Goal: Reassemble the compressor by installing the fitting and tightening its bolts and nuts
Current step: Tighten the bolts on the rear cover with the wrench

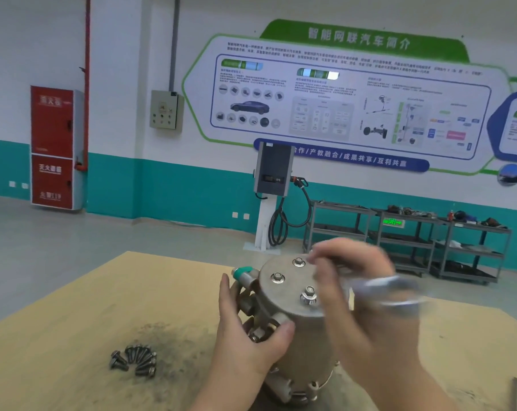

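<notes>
Upright on the workbench (pixel 73 307), the compressor (pixel 298 330) is gripped by the left hand (pixel 245 330). Its fingers curl round the side fittings. The blurred right hand (pixel 352 280) holds a wrench (pixel 390 292); the wall banner (pixel 361 157) reads "产教融合/成果共享".

The compressor (pixel 295 330) is dull, matt grey cast metal with a green plastic-looking cap (pixel 241 272), its flanged bolts (pixel 308 294) and the loose bolts (pixel 136 359) near the worktop's front edge are shinier steel, and the worktop (pixel 73 321) is matt, grimy tan board.
</notes>
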Tool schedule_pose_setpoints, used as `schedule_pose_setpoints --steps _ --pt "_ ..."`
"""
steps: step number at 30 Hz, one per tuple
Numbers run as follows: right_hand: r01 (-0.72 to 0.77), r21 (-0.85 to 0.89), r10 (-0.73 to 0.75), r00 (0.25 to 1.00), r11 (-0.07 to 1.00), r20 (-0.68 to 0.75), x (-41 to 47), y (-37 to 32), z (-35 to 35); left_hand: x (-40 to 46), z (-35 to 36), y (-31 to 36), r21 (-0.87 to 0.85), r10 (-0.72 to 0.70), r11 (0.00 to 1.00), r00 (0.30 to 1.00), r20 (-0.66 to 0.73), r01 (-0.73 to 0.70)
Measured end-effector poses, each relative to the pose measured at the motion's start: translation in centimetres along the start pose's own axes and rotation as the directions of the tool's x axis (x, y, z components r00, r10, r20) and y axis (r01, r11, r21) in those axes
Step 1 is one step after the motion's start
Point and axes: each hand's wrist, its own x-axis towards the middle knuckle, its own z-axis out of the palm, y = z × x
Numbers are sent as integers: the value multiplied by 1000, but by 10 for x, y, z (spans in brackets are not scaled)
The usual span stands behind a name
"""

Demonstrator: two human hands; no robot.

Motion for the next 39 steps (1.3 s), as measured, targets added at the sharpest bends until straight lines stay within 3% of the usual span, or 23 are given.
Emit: schedule_pose_setpoints --steps 2,3,5,8,10,15,19,22,26,32,35,39 --pt "-224 302 283 944 927 -170 5 0 -2 2 -5 0 15 19 1000 1000 16 -20" --pt "-318 480 457 865 818 -206 5 3 -1 2 -7 0 9 27 1000 999 21 -27" --pt "-452 664 711 682 596 -174 8 10 -2 2 -12 1 33 47 998 997 54 -49" --pt "-545 763 871 488 348 -49 9 22 -3 0 -14 6 65 37 997 990 140 -46" --pt "-587 757 895 446 287 6 7 26 -1 -1 -16 5 67 38 997 988 150 -48" --pt "-605 727 873 487 325 15 8 34 -5 -3 -9 -4 312 48 948 998 43 -60" --pt "-592 758 906 424 275 2 6 43 -10 -9 2 -1 602 66 798 997 -45 -26" --pt "-568 795 932 362 213 9 3 49 -11 -16 9 -4 564 54 826 994 -95 9" --pt "-584 774 929 370 246 -15 4 54 -17 -25 16 -10 453 71 891 993 -91 -22" --pt "-577 791 944 329 203 -3 0 63 -27 -26 17 -19 458 136 882 991 -18 -112" --pt "-538 781 904 420 318 -80 -7 64 -29 -25 18 -20 468 141 874 990 13 -131" --pt "-371 745 707 682 555 -186 -24 60 -37 -24 17 -21 448 174 877 984 42 -174"
